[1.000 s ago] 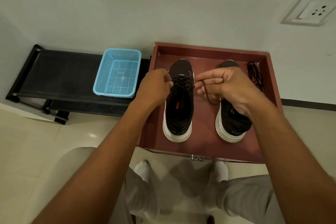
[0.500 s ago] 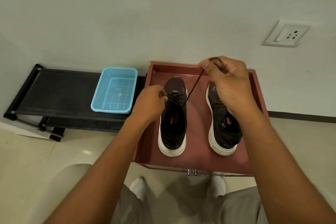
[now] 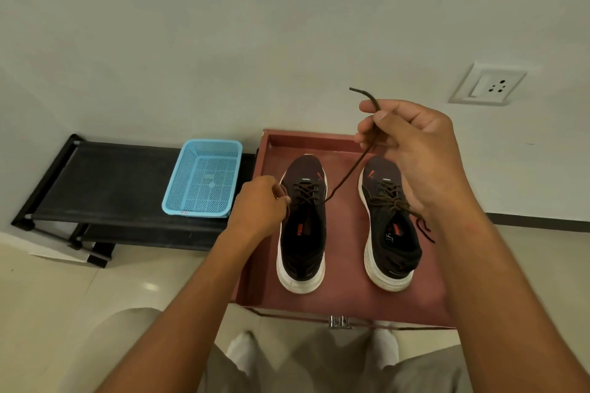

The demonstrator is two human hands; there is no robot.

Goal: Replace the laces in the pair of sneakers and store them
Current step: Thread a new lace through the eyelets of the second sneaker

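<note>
Right grip pinches the lace, taut diagonally up-right from the toe-away left sneaker.

head-worn view, forward and down

Matt knit-cloth sneakers with rubbery white soles, perforated blue plastic basket, glossy floor tiles.
</note>
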